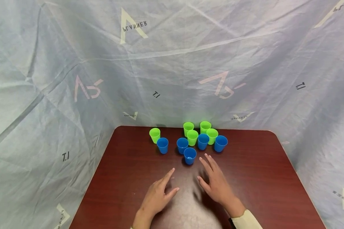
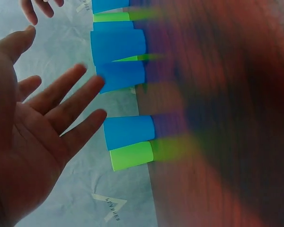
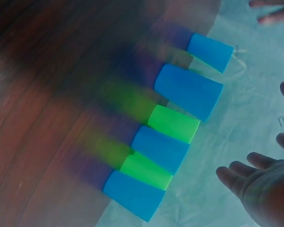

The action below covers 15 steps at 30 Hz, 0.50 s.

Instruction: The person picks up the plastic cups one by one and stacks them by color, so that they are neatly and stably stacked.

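Both hands are held over the table in front of a group of cups, fingers spread and holding nothing. The left hand (image 1: 157, 194) is at the lower middle of the head view, its fingertips pointing toward the cups. To its right, the right hand (image 1: 216, 183) is nearer to them, fingertips just right of the nearest blue cup (image 1: 189, 156). Several more upright blue cups stand behind, among them a left one (image 1: 162, 146) and a right one (image 1: 220, 144). Several green cups stand farther back, one (image 1: 154, 135) at the left and another (image 1: 205, 127) at the rear.
The cups stand toward the far side of a dark red-brown wooden table (image 1: 117, 184). A grey printed sheet (image 1: 172, 82) hangs behind the table and along both its sides. Cup reflections show on the glossy tabletop (image 2: 217, 142) in the left wrist view.
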{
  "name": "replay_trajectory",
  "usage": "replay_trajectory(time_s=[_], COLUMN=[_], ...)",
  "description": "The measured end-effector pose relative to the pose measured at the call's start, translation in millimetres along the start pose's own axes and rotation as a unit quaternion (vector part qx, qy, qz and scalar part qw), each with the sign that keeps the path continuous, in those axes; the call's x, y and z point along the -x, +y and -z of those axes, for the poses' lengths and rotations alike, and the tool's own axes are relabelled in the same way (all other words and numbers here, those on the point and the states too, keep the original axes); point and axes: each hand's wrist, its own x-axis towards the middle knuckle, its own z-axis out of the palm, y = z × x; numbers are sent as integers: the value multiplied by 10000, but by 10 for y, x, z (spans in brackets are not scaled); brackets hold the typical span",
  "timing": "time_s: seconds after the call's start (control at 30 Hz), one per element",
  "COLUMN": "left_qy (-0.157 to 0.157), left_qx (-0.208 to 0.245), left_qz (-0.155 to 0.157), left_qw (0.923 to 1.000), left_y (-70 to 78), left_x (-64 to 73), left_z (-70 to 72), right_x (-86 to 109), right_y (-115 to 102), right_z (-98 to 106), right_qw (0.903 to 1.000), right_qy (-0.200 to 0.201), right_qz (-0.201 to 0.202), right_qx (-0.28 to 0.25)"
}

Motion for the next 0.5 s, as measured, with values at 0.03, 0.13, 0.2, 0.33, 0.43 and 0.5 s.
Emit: replay_trajectory(time_s=[0.03,0.13,0.2,0.33,0.43,0.5], left_qy=[-20,-160,-244,-339,-351,-358], left_qx=[10,83,95,258,470,567], left_qz=[-4,18,49,126,166,185], left_qw=[10000,9998,9996,9990,9981,9976], left_y=[-2,-6,-3,-2,-29,-48], left_x=[8,23,32,51,59,60], left_z=[-9,-38,-60,-84,-96,-106], right_x=[-16,-59,-80,-117,-166,-199], right_y=[1,2,4,8,24,43], right_z=[-8,-28,-48,-104,-172,-223], right_qw=[10000,9996,9992,9980,9971,9966], right_qy=[-23,-87,-95,-147,-162,-171], right_qz=[-39,-179,-227,-309,-289,-295], right_qx=[-63,-221,-319,-529,-692,-744])
